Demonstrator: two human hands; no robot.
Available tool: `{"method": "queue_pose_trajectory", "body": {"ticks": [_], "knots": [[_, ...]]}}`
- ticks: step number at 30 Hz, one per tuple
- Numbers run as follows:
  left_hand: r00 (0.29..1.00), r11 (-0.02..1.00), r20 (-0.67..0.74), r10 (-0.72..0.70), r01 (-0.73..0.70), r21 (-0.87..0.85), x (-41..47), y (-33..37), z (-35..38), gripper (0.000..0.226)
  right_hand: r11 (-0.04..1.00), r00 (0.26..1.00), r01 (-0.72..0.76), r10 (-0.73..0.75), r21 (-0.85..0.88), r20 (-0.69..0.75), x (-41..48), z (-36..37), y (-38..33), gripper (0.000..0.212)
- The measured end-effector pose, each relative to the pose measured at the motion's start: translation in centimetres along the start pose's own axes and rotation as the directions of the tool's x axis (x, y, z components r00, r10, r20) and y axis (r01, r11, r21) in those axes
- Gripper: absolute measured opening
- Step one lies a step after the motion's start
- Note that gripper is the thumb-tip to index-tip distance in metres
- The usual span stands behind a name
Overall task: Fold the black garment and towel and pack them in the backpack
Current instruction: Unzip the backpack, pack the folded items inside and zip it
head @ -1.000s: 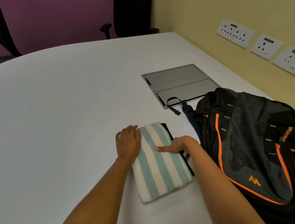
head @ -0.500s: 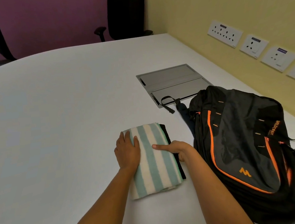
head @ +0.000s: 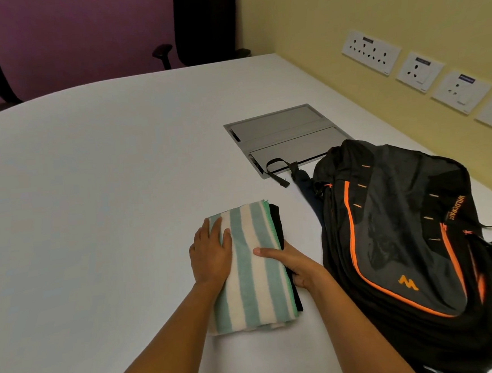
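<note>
A folded towel (head: 256, 276) with green and cream stripes lies on the white table (head: 95, 227), stacked on a folded black garment (head: 277, 222) whose edge shows along the towel's right side. My left hand (head: 212, 255) lies flat on the towel's left part. My right hand (head: 292, 263) grips the right edge of the stack, thumb on top of the towel and fingers under the garment. A black backpack (head: 406, 253) with orange trim lies flat just to the right, its zip looking closed.
A grey cable hatch (head: 281, 132) is set into the table behind the backpack, with a loose strap (head: 278, 169) across its corner. Wall sockets (head: 418, 71) line the yellow wall on the right. Black office chairs (head: 205, 21) stand beyond the far edge.
The stack and both hands sit slightly left and nearer to me in view than one second ago. The right hand's fingers have slid further under the black garment.
</note>
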State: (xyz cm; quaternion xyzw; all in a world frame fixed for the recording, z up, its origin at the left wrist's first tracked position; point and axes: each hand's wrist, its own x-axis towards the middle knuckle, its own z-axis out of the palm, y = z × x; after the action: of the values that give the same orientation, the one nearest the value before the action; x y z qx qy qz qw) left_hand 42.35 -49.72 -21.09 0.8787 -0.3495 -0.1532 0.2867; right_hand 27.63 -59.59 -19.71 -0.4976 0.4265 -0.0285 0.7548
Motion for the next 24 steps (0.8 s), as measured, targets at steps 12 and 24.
{"method": "queue_pose_trajectory", "body": {"ticks": [12, 24], "knots": [[0.997, 0.872, -0.006, 0.078, -0.071, -0.484, 0.7, 5.7, -1.7, 0.044, 0.949, 0.982, 0.143, -0.101, 0.282, -0.158, -4.7, -3.5, 0.2, 0.076], [0.845, 0.869, 0.224, 0.486, -0.441, -0.222, -4.1, 14.8, 4.7, 0.029, 0.872, 0.851, 0.365, -0.171, 0.326, -0.497, -19.2, -15.4, -2.1, 0.022]]}}
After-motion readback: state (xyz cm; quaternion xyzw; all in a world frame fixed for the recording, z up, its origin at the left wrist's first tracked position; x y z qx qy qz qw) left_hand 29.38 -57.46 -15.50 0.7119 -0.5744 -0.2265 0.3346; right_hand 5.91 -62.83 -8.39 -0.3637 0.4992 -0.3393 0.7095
